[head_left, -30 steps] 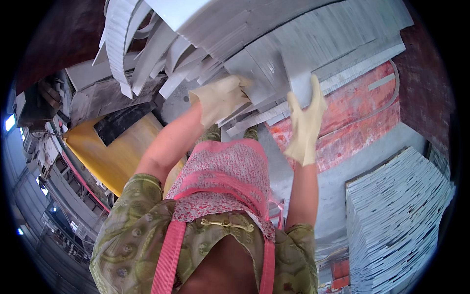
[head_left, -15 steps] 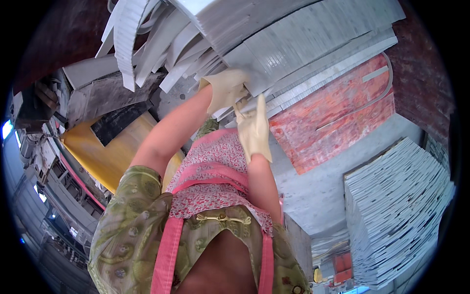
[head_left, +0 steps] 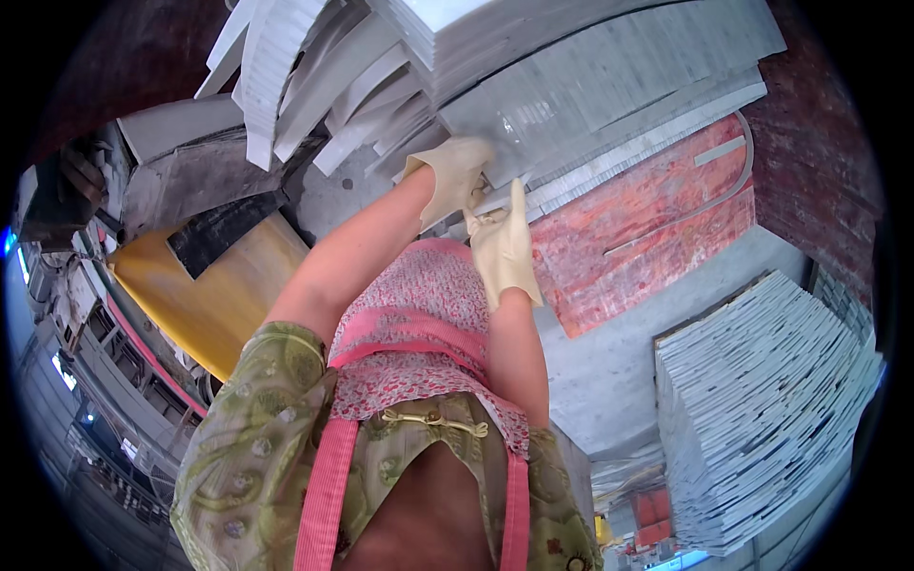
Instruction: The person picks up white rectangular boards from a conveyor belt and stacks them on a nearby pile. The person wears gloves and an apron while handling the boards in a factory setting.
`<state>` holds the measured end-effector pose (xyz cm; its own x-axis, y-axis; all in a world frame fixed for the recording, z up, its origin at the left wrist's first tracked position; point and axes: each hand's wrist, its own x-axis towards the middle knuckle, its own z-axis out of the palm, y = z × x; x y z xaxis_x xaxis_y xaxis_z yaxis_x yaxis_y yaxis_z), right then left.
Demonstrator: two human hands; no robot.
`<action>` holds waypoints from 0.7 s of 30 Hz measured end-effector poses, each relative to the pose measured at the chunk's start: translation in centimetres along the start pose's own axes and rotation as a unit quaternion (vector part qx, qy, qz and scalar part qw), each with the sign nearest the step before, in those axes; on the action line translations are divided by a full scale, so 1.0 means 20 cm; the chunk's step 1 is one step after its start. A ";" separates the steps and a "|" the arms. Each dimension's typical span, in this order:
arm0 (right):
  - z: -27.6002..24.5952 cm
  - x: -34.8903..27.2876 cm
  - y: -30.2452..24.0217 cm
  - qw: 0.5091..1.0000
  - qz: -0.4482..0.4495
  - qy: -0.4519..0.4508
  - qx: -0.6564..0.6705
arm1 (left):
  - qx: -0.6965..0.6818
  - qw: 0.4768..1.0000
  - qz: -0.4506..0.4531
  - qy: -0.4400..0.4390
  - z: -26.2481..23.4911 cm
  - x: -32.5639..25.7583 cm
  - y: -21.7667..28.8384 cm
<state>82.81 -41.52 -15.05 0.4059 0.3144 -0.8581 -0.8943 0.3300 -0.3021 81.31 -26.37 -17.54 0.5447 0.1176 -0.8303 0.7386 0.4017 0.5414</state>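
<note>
Cream work gloves cover both hands. At the near end of a row of pale grey strips, my left hand is closed, its curled fingers on a narrow pale strip. My right hand is just nearer and to the right, one digit pointing up beside the strip and the other fingers bent round its near side. The gloves partly hide the strip. Just beyond the hands lies the layer of grey strips, its edge close to my left fingertips, which are blurred.
A red mottled sheet lies to the right, with a thin curved strip on it. A tall stack of thin pale slabs stands at lower right. Loose pale curved strips fan out at upper left, near a yellow panel.
Both hands stay at the pale strip and appear slightly farther right in the picture. The whole view has shifted a little.
</note>
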 end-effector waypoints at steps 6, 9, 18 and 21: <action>-0.01 0.03 -0.02 0.997 0.012 -0.020 0.067 | 0.232 0.966 0.111 0.027 0.00 -0.08 0.02; -0.02 0.07 -0.01 0.998 0.010 -0.028 0.050 | -0.155 0.981 -0.107 0.039 0.04 -0.01 0.02; 0.07 0.06 -0.08 0.997 0.039 0.031 0.051 | 0.438 0.892 0.099 -0.047 -0.11 -0.05 0.37; 0.05 0.03 -0.07 0.998 0.021 -0.024 0.046 | 0.233 0.965 0.091 -0.075 -0.13 0.01 0.38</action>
<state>84.59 -40.98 -14.83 0.3788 0.3716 -0.8476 -0.8907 0.3952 -0.2248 86.10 -20.97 -13.92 0.7078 0.0002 -0.7065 0.7048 -0.0694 0.7060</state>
